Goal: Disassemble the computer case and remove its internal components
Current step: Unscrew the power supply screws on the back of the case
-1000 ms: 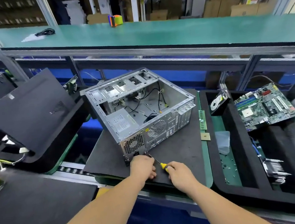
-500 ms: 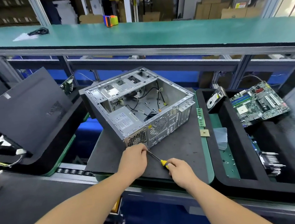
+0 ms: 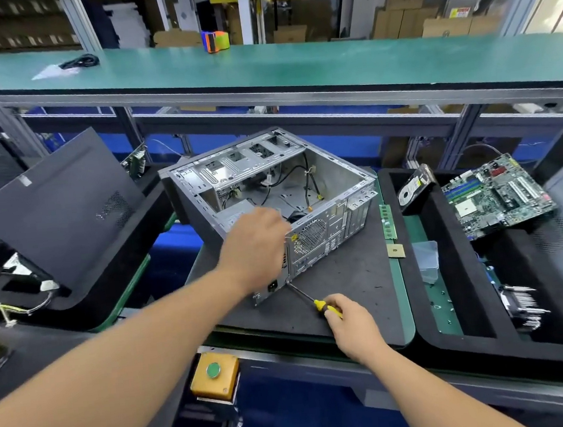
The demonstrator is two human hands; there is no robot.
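An open silver computer case (image 3: 326, 195) lies on its side on a black mat (image 3: 347, 282), its rear panel facing me. Black cables and a grey power supply (image 3: 236, 214) sit inside. My left hand (image 3: 257, 246) is over the case's near corner, on top of the power supply; its fingers are blurred and their grip is unclear. My right hand (image 3: 352, 323) grips the yellow handle of a screwdriver (image 3: 310, 301), whose tip meets the lower edge of the rear panel.
A black tray (image 3: 427, 302) at the right holds a motherboard (image 3: 496, 194), a hard drive (image 3: 414, 188) and a heatsink (image 3: 523, 304). A RAM stick (image 3: 388, 221) and a CPU (image 3: 395, 250) lie beside the case. The black side panel (image 3: 58, 212) leans at left. A yellow button box (image 3: 214, 377) sits below.
My left hand rose from the screwdriver shaft at the case's lower rear edge up onto the power supply corner. The right hand keeps the screwdriver against the rear panel.
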